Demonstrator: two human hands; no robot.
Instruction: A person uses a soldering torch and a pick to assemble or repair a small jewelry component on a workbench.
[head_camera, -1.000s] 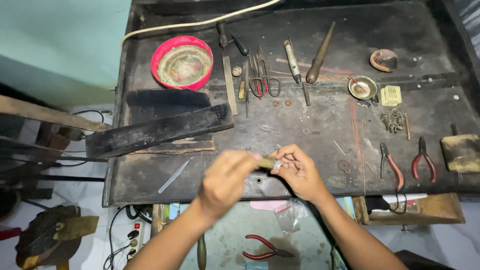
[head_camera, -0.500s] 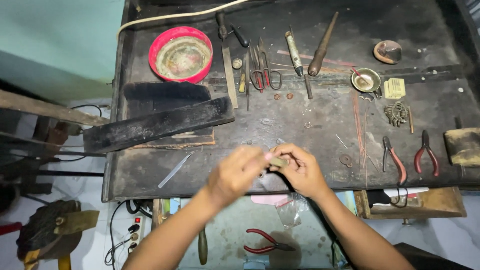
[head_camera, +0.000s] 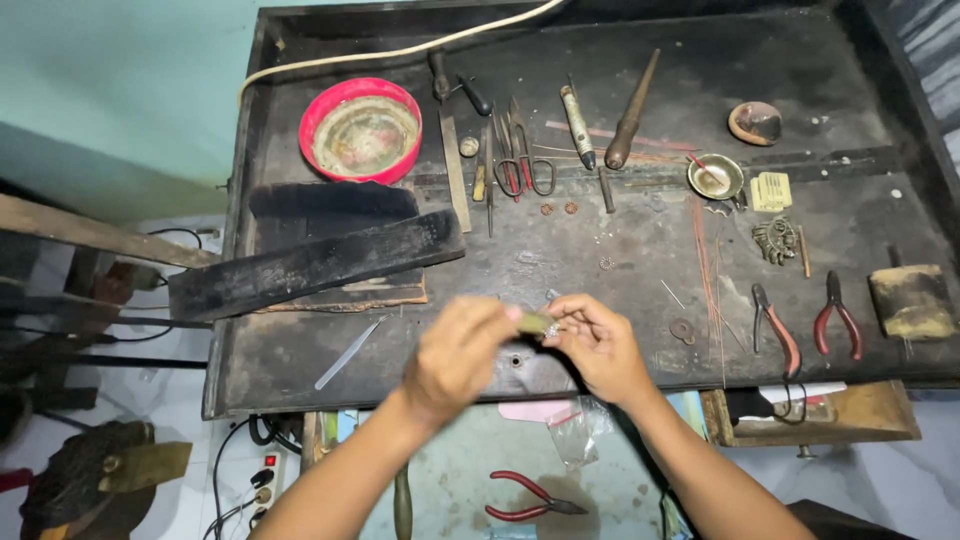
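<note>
- Two hands (head_camera: 455, 350) (head_camera: 598, 345), one small greenish piece (head_camera: 536, 322) between them
- One red bowl (head_camera: 360, 130)
- Two small dishes (head_camera: 715, 176) (head_camera: 755, 122)
- Three red-handled pliers (two on the worktop (head_camera: 775, 325) (head_camera: 836, 312), one on the floor (head_camera: 525, 496))
- One pair of scissors (head_camera: 525, 160)
- One tweezers (head_camera: 348, 352)
- Two dark wood blocks (head_camera: 315, 265) (head_camera: 332, 200)
</note>
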